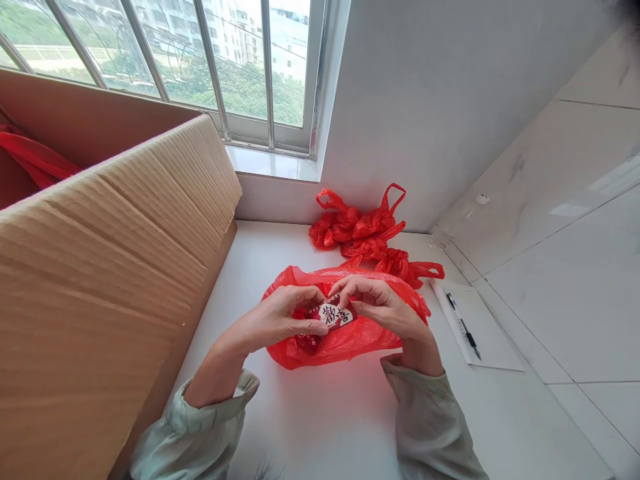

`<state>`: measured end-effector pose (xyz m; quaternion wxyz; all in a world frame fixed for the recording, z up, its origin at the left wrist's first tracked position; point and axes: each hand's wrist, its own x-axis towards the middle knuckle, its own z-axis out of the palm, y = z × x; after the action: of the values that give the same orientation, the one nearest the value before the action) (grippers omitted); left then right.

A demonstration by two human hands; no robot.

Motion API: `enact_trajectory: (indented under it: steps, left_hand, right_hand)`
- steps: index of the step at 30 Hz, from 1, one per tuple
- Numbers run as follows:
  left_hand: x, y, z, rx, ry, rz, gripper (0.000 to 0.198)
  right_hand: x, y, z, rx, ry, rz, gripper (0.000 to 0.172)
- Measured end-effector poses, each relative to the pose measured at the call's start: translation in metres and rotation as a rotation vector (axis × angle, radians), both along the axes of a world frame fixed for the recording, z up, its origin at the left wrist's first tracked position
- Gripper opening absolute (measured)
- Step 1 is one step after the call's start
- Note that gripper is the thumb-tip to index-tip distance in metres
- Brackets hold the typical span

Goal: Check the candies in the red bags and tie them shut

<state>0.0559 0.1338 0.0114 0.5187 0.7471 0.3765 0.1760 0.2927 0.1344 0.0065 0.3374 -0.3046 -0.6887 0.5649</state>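
Observation:
A small dark red candy box [344,316], printed with white lettering and a white patch with dark characters, sits over the opening of a red plastic bag [370,333]. My left hand [285,313] grips the box's left side, thumb in front. At its upper right side, my right hand [383,303] holds it between curled fingers and thumb. More dark red packaging [306,342] shows below, inside the bag; whether it is a separate piece I cannot tell. The bag lies spread on the white table [320,420], its rim around both hands.
Behind the bag, several knotted red plastic bags [360,230] are bunched against the wall. To the left stands a tall open cardboard box [115,267] with red plastic [37,157] inside. On the right, a black pen [463,327] rests on white paper [493,347]. A barred window [235,73] is behind.

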Motion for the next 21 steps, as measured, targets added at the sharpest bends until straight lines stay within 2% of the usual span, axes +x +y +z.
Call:
enact_trajectory:
  steps: [4,6,9,11,14,16,19,21]
  left_hand:
    - [0.001,-0.004,0.004,0.155,0.029,0.135,0.021]
    - [0.003,-0.007,0.007,0.190,0.017,0.151,0.021]
    - [0.004,-0.012,0.014,0.231,-0.023,0.194,0.018]
    - [0.001,-0.015,0.019,0.294,0.008,0.264,0.017]
    - [-0.009,-0.019,0.025,0.439,0.132,0.406,0.016]
    - [-0.016,-0.021,0.028,0.526,0.190,0.511,0.015]
    - [-0.021,-0.026,0.032,0.614,0.212,0.619,0.011]
    - [-0.021,-0.029,0.035,0.670,0.221,0.660,0.008]
  right_hand:
    - [-0.004,-0.012,0.011,-0.033,-0.113,-0.028,0.034]
    - [-0.012,-0.017,0.014,0.027,-0.124,-0.117,0.032]
    - [-0.019,-0.023,0.018,0.187,-0.101,-0.347,0.024]
    - [-0.012,-0.027,0.022,0.289,-0.043,-0.543,0.023]
    - [0.024,-0.031,0.025,0.402,-0.003,-0.893,0.029]
    - [0.056,-0.029,0.021,0.366,-0.115,-1.027,0.032]
    - [0.092,-0.017,0.004,0.139,-0.401,-0.967,0.034]
    - [0.099,-0.005,-0.010,0.023,-0.555,-0.893,0.033]
